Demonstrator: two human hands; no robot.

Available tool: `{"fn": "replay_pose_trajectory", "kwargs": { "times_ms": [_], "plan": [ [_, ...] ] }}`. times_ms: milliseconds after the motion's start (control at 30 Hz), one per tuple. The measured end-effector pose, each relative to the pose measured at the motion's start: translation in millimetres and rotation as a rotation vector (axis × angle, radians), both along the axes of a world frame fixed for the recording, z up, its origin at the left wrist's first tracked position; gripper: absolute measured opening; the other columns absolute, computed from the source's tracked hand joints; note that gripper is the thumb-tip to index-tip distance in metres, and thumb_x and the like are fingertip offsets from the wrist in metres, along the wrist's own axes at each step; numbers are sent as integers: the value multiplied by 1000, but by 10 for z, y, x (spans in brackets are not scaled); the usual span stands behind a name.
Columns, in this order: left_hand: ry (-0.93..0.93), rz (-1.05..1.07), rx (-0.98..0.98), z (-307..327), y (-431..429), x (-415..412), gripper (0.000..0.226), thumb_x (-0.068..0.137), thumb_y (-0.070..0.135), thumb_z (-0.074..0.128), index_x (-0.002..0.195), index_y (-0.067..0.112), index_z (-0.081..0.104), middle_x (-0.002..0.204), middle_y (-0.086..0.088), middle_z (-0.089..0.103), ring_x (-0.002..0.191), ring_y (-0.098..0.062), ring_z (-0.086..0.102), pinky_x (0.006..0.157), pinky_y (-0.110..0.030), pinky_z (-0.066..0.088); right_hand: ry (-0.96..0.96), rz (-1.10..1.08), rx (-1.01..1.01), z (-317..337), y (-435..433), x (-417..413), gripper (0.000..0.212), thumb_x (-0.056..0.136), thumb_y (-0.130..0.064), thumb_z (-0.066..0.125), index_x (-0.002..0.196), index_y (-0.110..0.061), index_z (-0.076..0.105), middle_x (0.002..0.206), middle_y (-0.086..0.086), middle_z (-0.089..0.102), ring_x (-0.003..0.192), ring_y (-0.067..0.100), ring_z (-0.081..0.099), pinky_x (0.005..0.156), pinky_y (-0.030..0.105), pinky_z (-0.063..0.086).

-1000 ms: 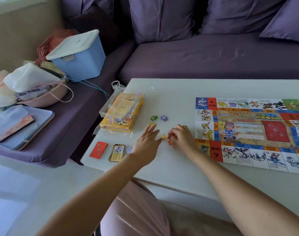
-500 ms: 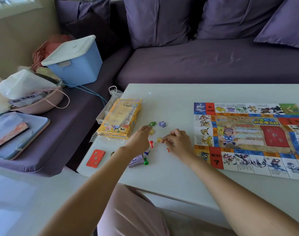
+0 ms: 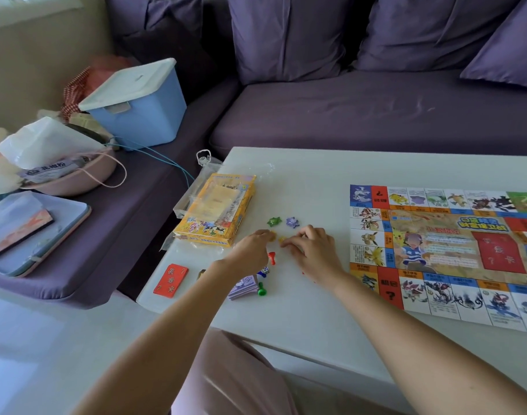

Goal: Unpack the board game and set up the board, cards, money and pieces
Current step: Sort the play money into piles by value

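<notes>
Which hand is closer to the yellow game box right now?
Left. The left hand sits just off the near right corner of the yellow game box; the right hand is farther right, between the left hand and the board.

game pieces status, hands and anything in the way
Left hand at one yellow piece, right hand at a second yellow piece, grip unclear. Green token, purple token, red pawn, green pawn loose beside the board. Nothing blocking.

Left hand [image 3: 251, 250] and right hand [image 3: 316, 253] bare, forearms too — dusty-pink garment [image 3: 226, 381] over the lap, softly creased.
</notes>
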State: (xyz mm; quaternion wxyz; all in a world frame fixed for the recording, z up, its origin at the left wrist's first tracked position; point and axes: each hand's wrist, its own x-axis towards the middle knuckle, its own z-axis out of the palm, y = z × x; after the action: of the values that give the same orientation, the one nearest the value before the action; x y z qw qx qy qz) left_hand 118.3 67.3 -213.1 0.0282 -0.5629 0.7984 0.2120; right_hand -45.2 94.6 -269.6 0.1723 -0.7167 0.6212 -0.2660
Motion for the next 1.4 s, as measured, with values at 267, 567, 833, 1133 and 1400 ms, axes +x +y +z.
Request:
{"fn": "replay_pose_trajectory", "kwargs": {
  "times_ms": [267, 567, 833, 1133, 1400],
  "plan": [
    [28, 20, 1, -5, 0, -9, 54, 90, -5, 36, 142, 12, 40, 151, -2, 33, 135, -20, 38, 107, -26, 31, 5, -72, -73, -51, 1, 20, 22, 92, -17, 54, 105, -18, 71, 102, 7, 55, 100, 30, 51, 86, 40, 38],
    [21, 4, -2, 31, 5, -22, 50, 91, -5, 35, 138, 8, 43, 144, -6, 43, 129, -24, 43, 104, -32, 37, 192, 69, -67, -28, -27, 29, 31, 96, -33, 46, 123, -37, 61, 116, 3, 51, 110, 26, 45, 93, 38, 32],
    [63, 60, -11, 26, 6, -13, 48, 93, -2, 35, 139, 8, 43, 147, -6, 40, 132, -22, 40, 103, -25, 31, 94, 11, -113, -66, -16, 51, 36, 93, -37, 37, 103, -27, 70, 106, 3, 57, 104, 29, 53, 88, 40, 37],
    [92, 78, -20, 30, -4, -18, 46, 92, -1, 36, 136, 7, 46, 146, -8, 42, 132, -21, 40, 105, -24, 29, 164, 53, -43, -12, 3, 56, 57, 91, -51, 17, 113, -30, 66, 119, 3, 52, 114, 25, 46, 96, 39, 32],
    [99, 89, -2, 53, -15, -59, 46, 94, 1, 35, 138, 8, 46, 146, -8, 42, 135, -19, 36, 107, -24, 26, 200, 66, -54, 5, 13, 65, 52, 91, -48, 21, 111, -33, 67, 119, 5, 55, 114, 29, 48, 94, 42, 35]
  ]
}}
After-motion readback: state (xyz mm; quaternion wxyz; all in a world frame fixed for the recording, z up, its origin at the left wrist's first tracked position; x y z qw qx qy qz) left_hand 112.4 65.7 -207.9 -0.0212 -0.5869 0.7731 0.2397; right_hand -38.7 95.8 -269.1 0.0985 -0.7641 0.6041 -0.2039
